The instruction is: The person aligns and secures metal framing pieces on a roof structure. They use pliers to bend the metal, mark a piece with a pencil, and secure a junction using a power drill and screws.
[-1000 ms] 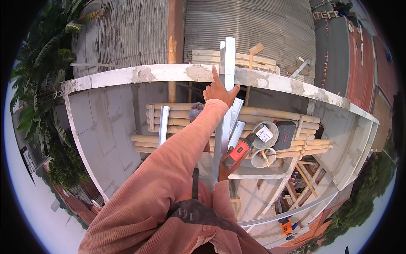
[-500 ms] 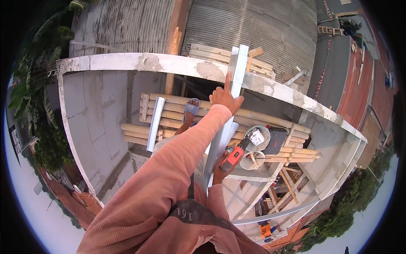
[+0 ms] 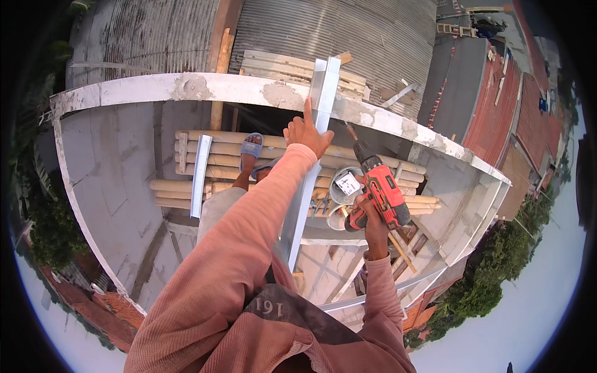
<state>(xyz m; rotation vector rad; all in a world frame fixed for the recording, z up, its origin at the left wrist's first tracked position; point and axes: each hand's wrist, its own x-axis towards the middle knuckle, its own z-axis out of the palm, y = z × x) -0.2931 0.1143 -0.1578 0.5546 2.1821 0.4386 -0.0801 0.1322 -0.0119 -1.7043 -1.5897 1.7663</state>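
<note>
My left hand (image 3: 306,133) rests on a long grey metal channel (image 3: 311,158), gripping it near its far end where it lies across the top of a white concrete beam (image 3: 205,89). My right hand (image 3: 371,219) is closed on the handle of a red and black cordless drill (image 3: 379,189). The drill's bit points up and left toward the channel, close to the beam. The channel runs from the beam back toward my body. My foot in a blue sandal (image 3: 251,149) stands on wooden poles below.
A platform of round wooden poles (image 3: 186,168) lies below, with a second short metal channel (image 3: 200,176) on it and white buckets (image 3: 346,186) beside. Corrugated metal roofs (image 3: 348,31) stretch beyond the beam. Grey block walls (image 3: 112,168) enclose the left. Trees stand far below at both edges.
My right hand has raised the drill from low beside the channel up toward the beam. My left hand stays on the channel, which shifted slightly right in view.
</note>
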